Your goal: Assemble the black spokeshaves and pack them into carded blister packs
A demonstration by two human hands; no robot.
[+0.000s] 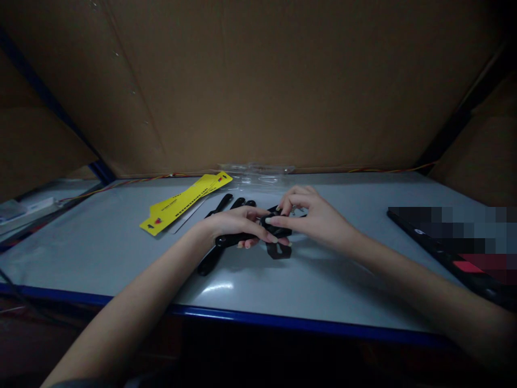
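Both hands meet over the middle of a grey table. My left hand is closed around a black strap-like piece whose long end trails toward the table's front. My right hand pinches the same black piece at a small round black part between the two hands. A black loop hangs just below the fingers. Two more black straps lie flat behind my left hand.
Yellow printed cards lie at the back left, clear plastic bags against the cardboard back wall. A dark flat object lies at the right edge. The table has a blue front rim. White items sit on the far left shelf.
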